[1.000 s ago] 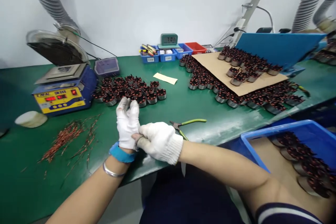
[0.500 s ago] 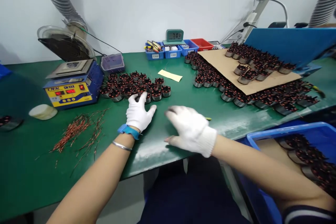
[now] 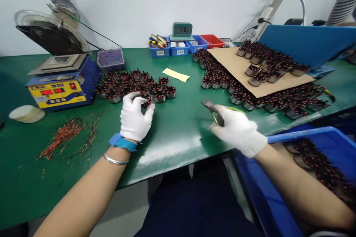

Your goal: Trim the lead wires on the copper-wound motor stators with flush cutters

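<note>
My left hand [image 3: 136,116], in a white glove, has its thumb and fingers round a motor stator [image 3: 146,100] at the front of a cluster of stators [image 3: 125,83]. The stator has a metal ring and copper windings, partly hidden by the fingers. My right hand [image 3: 236,126], gloved too, is closed on wire cutters [image 3: 215,110] with yellow-green handles. Their jaws point left over the table, apart from any stator. Clipped copper wire ends [image 3: 65,135] lie in a heap to the left of my left hand.
A blue and yellow heating unit [image 3: 61,90] with a raised round hood stands at left. More stators cover the right, some on cardboard [image 3: 222,61]. Small bins [image 3: 179,50] and a clock [image 3: 182,29] stand at the back. A blue crate [image 3: 300,133] with stators sits at lower right.
My right hand has moved right and picked up the wire cutters from the table. My left hand has closed round a stator at the cluster's front. The view has shifted slightly.
</note>
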The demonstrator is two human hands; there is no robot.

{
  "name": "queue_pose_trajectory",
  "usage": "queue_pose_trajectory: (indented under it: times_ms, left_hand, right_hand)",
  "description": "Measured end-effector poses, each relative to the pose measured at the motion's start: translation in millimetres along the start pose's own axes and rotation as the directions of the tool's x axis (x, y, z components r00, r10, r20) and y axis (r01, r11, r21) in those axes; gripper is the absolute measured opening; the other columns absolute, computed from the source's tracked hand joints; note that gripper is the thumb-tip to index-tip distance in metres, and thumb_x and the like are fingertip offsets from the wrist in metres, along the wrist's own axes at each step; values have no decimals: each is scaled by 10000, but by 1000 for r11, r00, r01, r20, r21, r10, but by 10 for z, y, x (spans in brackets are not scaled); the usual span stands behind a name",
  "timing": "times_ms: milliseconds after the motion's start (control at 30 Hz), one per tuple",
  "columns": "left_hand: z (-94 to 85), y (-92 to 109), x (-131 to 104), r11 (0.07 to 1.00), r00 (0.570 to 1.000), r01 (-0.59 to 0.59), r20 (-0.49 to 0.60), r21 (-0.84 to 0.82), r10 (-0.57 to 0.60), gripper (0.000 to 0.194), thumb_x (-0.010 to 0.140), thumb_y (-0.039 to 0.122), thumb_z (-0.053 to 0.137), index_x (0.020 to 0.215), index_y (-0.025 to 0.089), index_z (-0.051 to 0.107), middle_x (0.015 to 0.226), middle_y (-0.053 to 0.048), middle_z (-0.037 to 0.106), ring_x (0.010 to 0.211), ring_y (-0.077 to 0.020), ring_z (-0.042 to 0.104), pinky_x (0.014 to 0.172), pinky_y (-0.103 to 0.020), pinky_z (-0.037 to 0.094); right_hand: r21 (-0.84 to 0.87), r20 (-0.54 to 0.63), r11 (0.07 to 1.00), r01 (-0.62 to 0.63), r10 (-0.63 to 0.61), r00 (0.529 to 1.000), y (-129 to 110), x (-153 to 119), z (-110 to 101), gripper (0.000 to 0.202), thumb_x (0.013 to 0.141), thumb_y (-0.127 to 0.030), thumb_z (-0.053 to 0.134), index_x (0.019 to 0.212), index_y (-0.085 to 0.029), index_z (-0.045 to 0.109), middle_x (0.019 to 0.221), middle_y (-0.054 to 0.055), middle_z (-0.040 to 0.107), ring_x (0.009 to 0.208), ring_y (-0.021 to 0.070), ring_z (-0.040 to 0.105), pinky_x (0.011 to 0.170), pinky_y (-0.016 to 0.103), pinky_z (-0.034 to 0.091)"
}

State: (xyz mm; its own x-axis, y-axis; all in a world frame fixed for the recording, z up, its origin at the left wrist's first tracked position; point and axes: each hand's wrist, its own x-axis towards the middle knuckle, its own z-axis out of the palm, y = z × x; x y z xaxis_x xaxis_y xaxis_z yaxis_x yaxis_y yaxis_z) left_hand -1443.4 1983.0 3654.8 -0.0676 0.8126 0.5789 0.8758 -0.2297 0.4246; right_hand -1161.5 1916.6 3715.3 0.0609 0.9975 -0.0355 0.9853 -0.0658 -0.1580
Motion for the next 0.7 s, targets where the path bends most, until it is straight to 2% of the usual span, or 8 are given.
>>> queue_pose_trajectory:
  times_ms: [100,167,233,300,400,533,633,700]
  left_hand:
    - [-64,86,-32,997,999,-19,-27,-70,18,282,803,405,629,966,175,614,1295,-124,500,1024,-259,613,825,-368,503]
    - [-99,122,-56,994,999,-30,-23,-109,27,277,800,389,640,975,177,608,1318,-127,486,1036,-256,611,823,-366,510]
    - [-128,139,-76,989,999,-41,-23,-140,38,266,796,370,651,977,180,605,1329,-130,479,1080,-263,597,837,-368,515]
    - [-151,144,-84,984,998,-51,-38,-169,45,257,791,349,663,976,182,601,1336,-131,471,1127,-269,577,859,-370,519]
    - [-179,154,-72,976,996,-59,-81,-212,42,248,788,325,670,979,187,593,1340,-123,465,1145,-259,571,891,-367,522]
    - [-223,200,-63,958,985,-95,-163,-269,52,239,786,292,672,978,183,581,1330,-126,474,1139,-242,576,905,-360,529]
    - [-284,236,-90,954,976,-120,-210,-276,62,253,773,265,683,986,201,563,1343,-125,479,1207,-255,539,909,-370,539]
    - [-331,245,-114,957,970,-124,-236,-261,61,261,760,255,694,977,221,553,1354,-115,485,1246,-264,514,951,-402,528]
  right_hand:
    - [-147,42,984,-102,109,993,259,160,29,592,797,-426,549,1376,-320,480,997,91,690,866,295,648,664,361,453]
    - [-220,74,972,-88,107,992,357,228,90,560,832,-399,503,1376,-263,487,1036,124,680,897,308,644,697,385,463]
    - [-282,28,959,-13,22,999,362,249,155,537,875,-405,447,1369,-199,491,1140,162,639,980,329,619,774,425,463]
    - [-330,-45,938,109,-131,990,271,228,235,621,887,-512,423,1354,-109,493,1275,223,547,1130,375,536,913,493,410]
    - [-285,-40,894,347,-372,927,-42,168,418,880,828,-686,422,1382,-2,428,1405,292,407,1313,419,346,1082,556,224]
    - [-76,-26,824,561,-564,825,-745,187,703,948,807,-738,408,1415,-11,387,1461,283,354,1371,398,264,1135,568,97]
    - [98,-4,717,690,-693,720,-1351,305,809,943,769,-738,473,1396,-36,411,1478,242,364,1373,383,266,1151,558,82]
    - [193,56,680,707,-727,684,-1658,389,793,834,767,-662,550,1390,-120,428,1520,140,355,1380,315,290,1163,458,178]
